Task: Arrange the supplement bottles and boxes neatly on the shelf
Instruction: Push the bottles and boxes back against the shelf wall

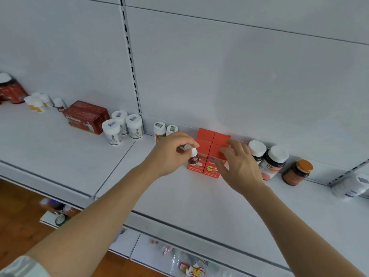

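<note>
A white metal shelf point(179, 196) runs along a pale back panel with a slotted upright, and a wooden floor shows at the lower left beneath it. Near the middle of the shelf, against the back panel, four orange boxes point(211, 148) stand packed together in a two-by-two block. The left hand point(171, 152) hovers just left of that block, its grip pinched around a small dark bottle with a white cap point(193, 155), held upright in front of the left near box. The right hand point(239, 164) rests on the right side of the block, fingers spread and fairly straight over the top of the near right box; its grip is released, pressing rather than clutching.

Just left of the hands, two small white-capped bottles point(165, 130) stand by the back panel. Farther left sit three white jars point(123, 126), then a pair of dark red boxes point(85, 116), a cluster of small white-capped bottles point(40, 102), and a large red-labelled jar point(10, 88) at the far left edge. Right of the orange block stand two dark bottles with white caps point(269, 156), then a brown bottle with an orange cap point(298, 172), and a blurred white container point(349, 186) lying at the right edge. A lower shelf point(151, 252) holds loose packets, too blurred to tell apart.
</note>
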`<state>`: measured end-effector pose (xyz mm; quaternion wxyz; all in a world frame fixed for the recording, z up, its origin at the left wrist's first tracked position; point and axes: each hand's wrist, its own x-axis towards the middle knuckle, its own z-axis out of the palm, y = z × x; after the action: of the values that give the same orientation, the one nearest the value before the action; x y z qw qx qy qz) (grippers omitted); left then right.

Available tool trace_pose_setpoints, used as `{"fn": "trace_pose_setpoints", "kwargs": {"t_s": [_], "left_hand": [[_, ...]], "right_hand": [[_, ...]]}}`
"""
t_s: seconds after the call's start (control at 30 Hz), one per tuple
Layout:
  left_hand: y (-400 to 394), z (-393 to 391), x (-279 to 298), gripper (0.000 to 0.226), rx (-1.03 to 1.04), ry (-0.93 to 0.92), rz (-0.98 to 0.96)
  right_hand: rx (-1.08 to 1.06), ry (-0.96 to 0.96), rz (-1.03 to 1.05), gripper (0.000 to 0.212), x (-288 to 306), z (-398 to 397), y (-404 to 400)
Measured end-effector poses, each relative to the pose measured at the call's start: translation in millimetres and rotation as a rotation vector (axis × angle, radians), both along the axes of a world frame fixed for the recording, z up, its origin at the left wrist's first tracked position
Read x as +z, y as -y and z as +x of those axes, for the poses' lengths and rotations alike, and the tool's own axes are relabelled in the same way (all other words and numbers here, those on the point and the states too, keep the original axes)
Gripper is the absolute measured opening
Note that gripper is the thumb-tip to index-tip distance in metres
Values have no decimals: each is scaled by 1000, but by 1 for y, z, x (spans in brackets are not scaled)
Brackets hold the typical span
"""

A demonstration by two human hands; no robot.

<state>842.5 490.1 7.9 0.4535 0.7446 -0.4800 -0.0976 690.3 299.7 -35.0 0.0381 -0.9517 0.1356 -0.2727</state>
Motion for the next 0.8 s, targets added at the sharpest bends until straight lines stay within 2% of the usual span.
{"fn": "trace_pose_setpoints", "kwargs": {"t_s": [0.1, 0.3, 0.8], "left_hand": [[-15, 10, 2, 28, 58, 0, 8], [-67, 47, 8, 26, 129, -29, 19], [-309, 237, 13, 22, 320, 62, 112]], "right_hand": [[14, 37, -75, 30, 12, 10, -13], [101, 12, -89, 37, 25, 68, -66], [235, -79, -49, 46, 34, 283, -302]]}}
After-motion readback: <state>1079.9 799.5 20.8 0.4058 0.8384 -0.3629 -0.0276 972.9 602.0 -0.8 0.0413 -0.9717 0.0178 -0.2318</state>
